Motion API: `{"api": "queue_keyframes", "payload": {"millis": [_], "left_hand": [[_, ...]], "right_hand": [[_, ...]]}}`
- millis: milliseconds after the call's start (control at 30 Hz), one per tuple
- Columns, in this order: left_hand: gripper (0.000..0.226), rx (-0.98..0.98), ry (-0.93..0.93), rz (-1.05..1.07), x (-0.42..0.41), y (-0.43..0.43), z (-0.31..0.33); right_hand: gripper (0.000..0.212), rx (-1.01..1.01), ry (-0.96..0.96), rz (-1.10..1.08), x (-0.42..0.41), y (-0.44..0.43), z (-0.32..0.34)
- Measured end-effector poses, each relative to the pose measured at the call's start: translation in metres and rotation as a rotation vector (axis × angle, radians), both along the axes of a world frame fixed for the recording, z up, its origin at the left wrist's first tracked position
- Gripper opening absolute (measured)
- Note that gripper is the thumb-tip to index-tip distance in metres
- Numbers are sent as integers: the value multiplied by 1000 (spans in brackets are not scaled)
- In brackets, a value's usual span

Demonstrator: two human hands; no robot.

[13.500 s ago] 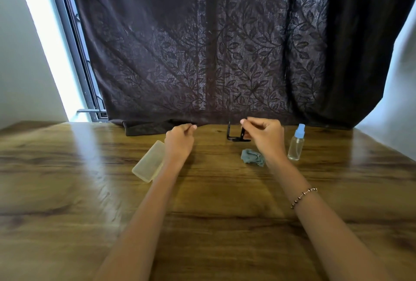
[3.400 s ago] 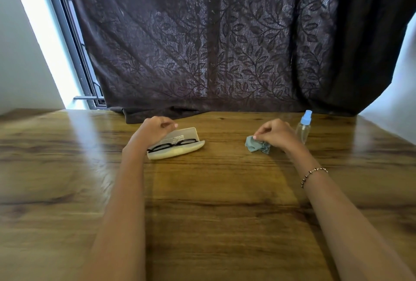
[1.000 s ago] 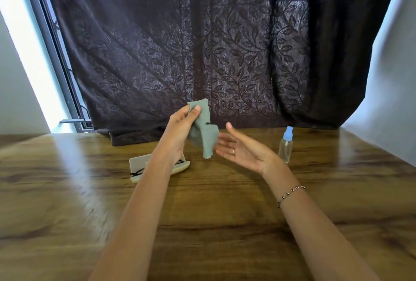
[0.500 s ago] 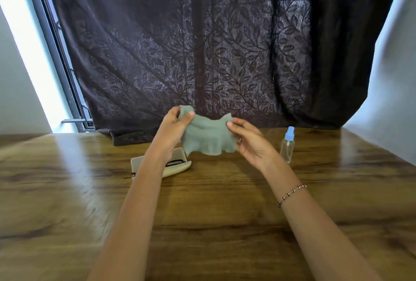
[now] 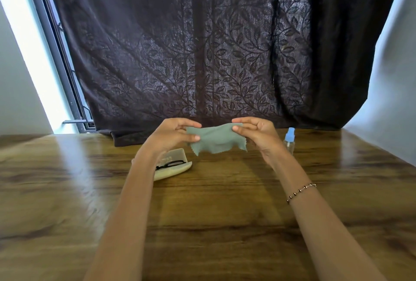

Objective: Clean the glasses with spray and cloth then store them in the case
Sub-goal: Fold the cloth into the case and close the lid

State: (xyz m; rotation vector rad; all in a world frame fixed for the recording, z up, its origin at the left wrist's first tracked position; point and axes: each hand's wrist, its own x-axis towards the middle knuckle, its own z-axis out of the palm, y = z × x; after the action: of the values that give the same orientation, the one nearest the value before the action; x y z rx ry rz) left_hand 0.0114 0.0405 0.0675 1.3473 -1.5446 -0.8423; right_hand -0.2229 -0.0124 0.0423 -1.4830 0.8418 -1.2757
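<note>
While both hands pinch it, the cloth (image 5: 216, 140) hangs spread above the counter (image 5: 225, 213).
Its left edge is nipped between the thumb and fingers of the left hand (image 5: 171, 135), its right edge by the right hand (image 5: 256, 133); it is thin, grey-green and zigzag-cut along the loose hem. Below the left wrist, the pale open case (image 5: 175, 171) holds the black-framed glasses (image 5: 171, 164). Just right of the right hand stands a clear, blue-capped spray bottle (image 5: 289, 140). Glossy wood grain stretches wide beneath both forearms, and beyond the hands a dark leaf-patterned curtain (image 5: 202, 55) closes off the far edge.
</note>
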Motion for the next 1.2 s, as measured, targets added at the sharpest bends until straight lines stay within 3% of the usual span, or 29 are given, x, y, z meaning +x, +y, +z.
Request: {"api": "queue_keyframes", "payload": {"millis": [167, 333, 500, 733, 867, 1000, 1133, 1200], "left_hand": [[19, -113, -287, 224, -3, -5, -5], [8, -191, -198, 256, -3, -3, -7], [5, -193, -199, 276, -2, -4, -9], [15, -175, -310, 264, 0, -5, -6], [22, -220, -247, 247, -1, -2, -3], [32, -214, -93, 189, 0, 2, -1], [37, -256, -131, 194, 3, 1, -1], [33, -295, -153, 213, 4, 0, -1]], "right_hand": [[20, -88, 145, -68, -2, 1, 3], [9, -161, 161, -166, 1, 3, 4], [12, -68, 108, -96, -1, 4, 7], [25, -183, 366, -184, 1, 6, 10], [33, -187, 420, -195, 2, 6, 8], [37, -72, 280, -67, 1, 6, 6], [29, 38, -26, 6, 5, 7, 5], [25, -7, -34, -72, 8, 7, 6]]}}
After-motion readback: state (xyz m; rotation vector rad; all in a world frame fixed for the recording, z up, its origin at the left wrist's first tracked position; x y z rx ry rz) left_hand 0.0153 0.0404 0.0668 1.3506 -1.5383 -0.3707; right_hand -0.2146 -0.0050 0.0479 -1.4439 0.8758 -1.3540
